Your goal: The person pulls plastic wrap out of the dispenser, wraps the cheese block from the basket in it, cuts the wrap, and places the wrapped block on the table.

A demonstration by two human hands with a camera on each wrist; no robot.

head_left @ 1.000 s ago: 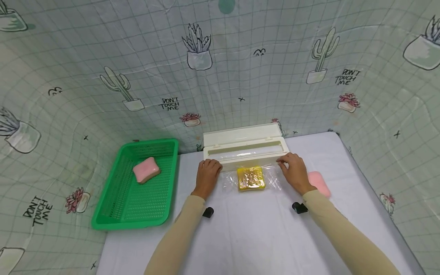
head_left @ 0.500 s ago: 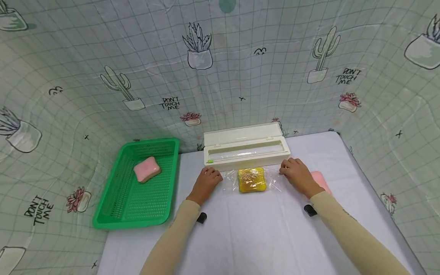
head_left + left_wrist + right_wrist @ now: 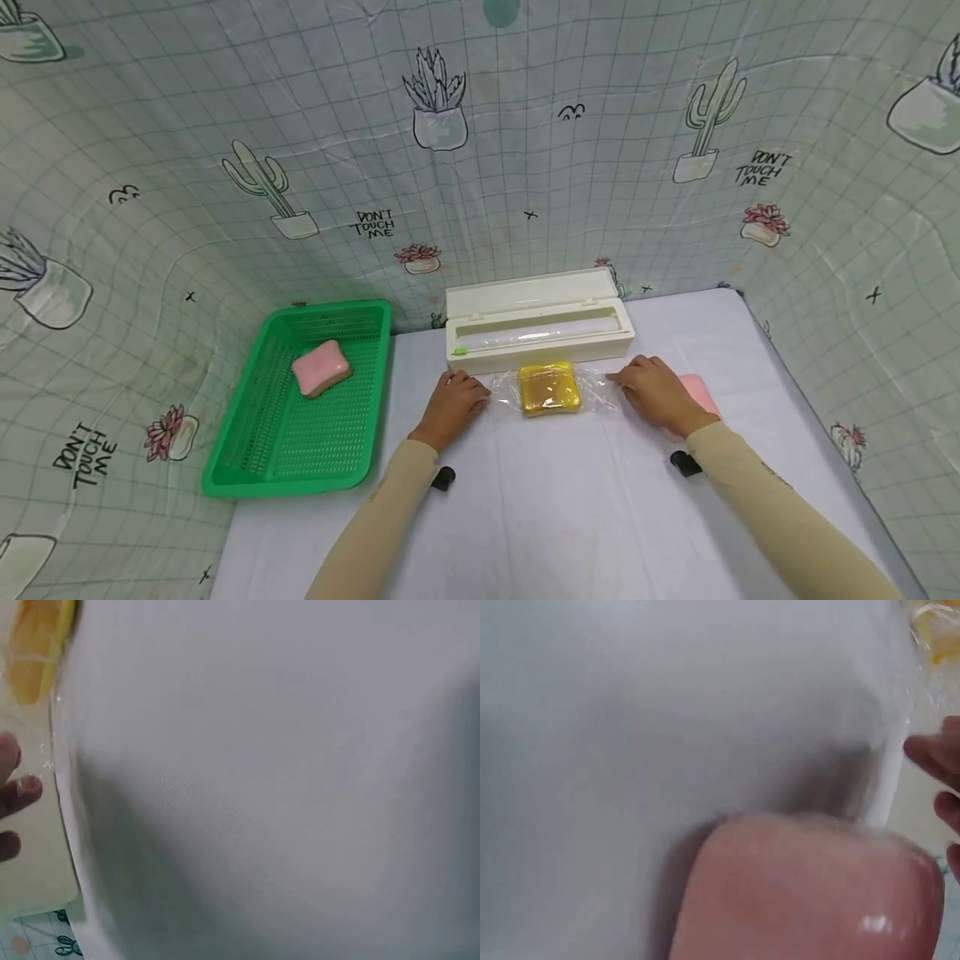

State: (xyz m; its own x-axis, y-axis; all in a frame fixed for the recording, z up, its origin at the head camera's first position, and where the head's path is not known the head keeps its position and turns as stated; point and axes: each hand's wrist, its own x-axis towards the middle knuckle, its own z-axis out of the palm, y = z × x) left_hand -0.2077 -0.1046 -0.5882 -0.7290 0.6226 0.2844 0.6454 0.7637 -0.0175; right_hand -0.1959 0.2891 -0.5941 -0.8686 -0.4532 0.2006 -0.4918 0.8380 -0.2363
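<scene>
A yellow-edged, toast-shaped block [image 3: 550,390] with a tan top lies under clear cling film [image 3: 597,390] in the head view. At the film's left end, my left hand [image 3: 450,408] rests with its fingertips touching the edge; in the left wrist view its fingers [image 3: 26,787] are spread apart. My right hand [image 3: 656,393] pinches the film's right end between thumb and forefinger. Behind the block stands a white cling film dispenser [image 3: 540,357], lid up, with the roll inside. A pink block [image 3: 699,395] sits partly hidden behind my right wrist.
On the left is a green plastic basket [image 3: 371,417] holding another pink block [image 3: 321,367] with a brownish side. A white cloth [image 3: 555,517] covers the table. Patterned fabric [image 3: 495,208] with printed cacti hangs behind and at both sides.
Both hands have come down from the dispenser's front edge toward me and now lie at the film's two ends. The dispenser's green slider has come into sight. The block stays put.
</scene>
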